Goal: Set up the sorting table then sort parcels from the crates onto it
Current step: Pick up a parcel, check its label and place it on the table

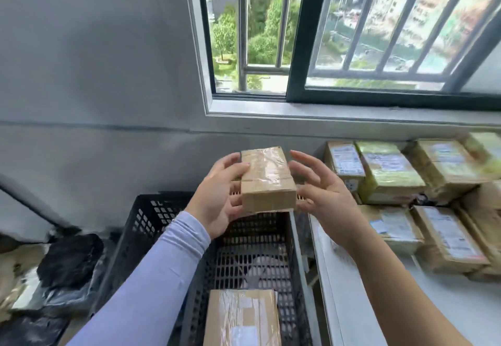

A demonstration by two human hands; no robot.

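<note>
Crate (168, 237) left of table (352, 291), parcels (393, 172) seemingly stacked on table

Small taped brown parcel (267, 180) aloft above the black slatted crate (151, 226), another parcel (241, 318) inside, labelled parcels (390, 172) on the white desk (349, 291).

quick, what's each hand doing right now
Left hand: holds the small taped parcel.
Right hand: open, fingers spread beside the parcel, holding nothing.

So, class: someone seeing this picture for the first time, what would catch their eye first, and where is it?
First, the small taped parcel held up mid-frame, gripped by the left hand while the right hand hovers open beside it. Below sits a black crate with another parcel inside. To the right, labelled parcels crowd the white table.
</note>
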